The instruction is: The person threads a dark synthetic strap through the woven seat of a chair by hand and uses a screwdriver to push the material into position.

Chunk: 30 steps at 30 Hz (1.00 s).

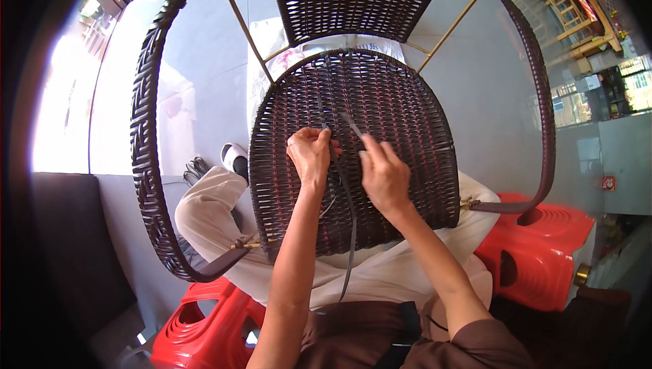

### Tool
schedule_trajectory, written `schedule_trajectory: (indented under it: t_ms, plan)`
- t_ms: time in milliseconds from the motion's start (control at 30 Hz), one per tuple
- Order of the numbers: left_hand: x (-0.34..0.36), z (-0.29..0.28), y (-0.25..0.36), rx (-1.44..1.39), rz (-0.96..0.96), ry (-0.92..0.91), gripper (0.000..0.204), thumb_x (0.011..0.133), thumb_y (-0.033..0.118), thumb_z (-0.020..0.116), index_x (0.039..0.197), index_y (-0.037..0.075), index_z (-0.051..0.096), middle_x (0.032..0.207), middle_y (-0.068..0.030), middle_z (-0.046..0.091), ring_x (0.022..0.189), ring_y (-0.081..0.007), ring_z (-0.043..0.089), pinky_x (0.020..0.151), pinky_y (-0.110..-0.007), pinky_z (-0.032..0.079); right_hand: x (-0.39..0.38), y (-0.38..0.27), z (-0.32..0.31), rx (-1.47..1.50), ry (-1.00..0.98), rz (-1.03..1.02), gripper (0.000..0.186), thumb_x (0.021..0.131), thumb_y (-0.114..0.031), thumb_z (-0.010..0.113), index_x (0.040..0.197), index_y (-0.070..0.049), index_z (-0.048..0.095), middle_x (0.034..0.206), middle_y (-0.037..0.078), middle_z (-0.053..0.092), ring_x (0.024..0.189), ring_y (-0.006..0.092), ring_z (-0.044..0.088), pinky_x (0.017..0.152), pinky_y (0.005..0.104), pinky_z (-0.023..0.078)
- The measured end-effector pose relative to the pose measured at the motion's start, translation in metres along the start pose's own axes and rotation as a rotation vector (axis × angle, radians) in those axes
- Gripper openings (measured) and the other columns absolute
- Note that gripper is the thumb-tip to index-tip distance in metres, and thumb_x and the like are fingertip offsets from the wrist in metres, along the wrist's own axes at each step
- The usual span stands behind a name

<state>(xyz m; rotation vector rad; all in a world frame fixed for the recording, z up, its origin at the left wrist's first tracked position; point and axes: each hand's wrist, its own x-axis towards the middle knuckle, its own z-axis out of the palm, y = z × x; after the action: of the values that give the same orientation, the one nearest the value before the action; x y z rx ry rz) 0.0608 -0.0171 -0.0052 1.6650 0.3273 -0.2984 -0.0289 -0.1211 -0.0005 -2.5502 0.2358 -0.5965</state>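
A dark brown wicker chair with a gold metal frame lies across my lap, its woven seat (401, 97) facing up. Over the middle of the seat, my left hand (309, 158) pinches a flat grey-brown weaving strip (352, 233), whose loose tail hangs down toward my waist. Just to its right, my right hand (386, 175) is closed on a thin grey piece (354, 124) that points up and left. Motion blurs that piece, so I cannot tell whether it is a strip end or a tool. A backrest (360, 2) of the same weave rises at the far side.
Curved armrests stand on both sides: a broad braided left one (142, 117) and a slimmer right one (543, 111). Red plastic stools (543, 247) flank my legs. Dark strips (197, 168) lie on the floor by my shoe. A wooden rack (577, 9) stands far right.
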Motion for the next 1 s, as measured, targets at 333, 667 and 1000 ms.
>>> schedule_trajectory:
  t_ms: [333,667,1000]
  plan:
    - [0.0,0.002,-0.004,0.009,0.01,-0.031,0.016,0.08,0.006,0.059,0.07,-0.006,0.059,0.057,-0.0122,0.062,0.046,-0.0143,0.059,0.043,-0.026,0.048,0.056,0.023,-0.004,-0.17,0.054,-0.084,0.019,0.078,-0.011,0.063,0.094,-0.002,0.062,0.089,0.005,0.055,0.086,0.0216,0.051,0.081,0.0372,0.038]
    - [0.002,-0.004,-0.007,-0.046,-0.019,-0.106,0.014,0.081,0.006,0.061,0.077,-0.007,0.059,0.064,-0.014,0.063,0.052,-0.0157,0.062,0.046,-0.025,0.052,0.119,0.005,0.066,0.378,-0.345,0.27,0.01,0.067,-0.007,0.071,0.073,-0.001,0.065,0.066,0.011,0.065,0.059,0.0166,0.062,0.055,0.0282,0.049]
    - [-0.05,-0.055,0.0,-0.307,-0.327,-0.44,0.011,0.083,0.009,0.059,0.082,-0.002,0.058,0.071,-0.0107,0.063,0.055,-0.0139,0.061,0.051,-0.023,0.051,0.194,-0.025,0.017,0.738,-0.019,0.263,0.011,0.087,-0.007,0.049,0.082,0.003,0.052,0.065,0.01,0.059,0.044,0.0157,0.057,0.034,0.0241,0.045]
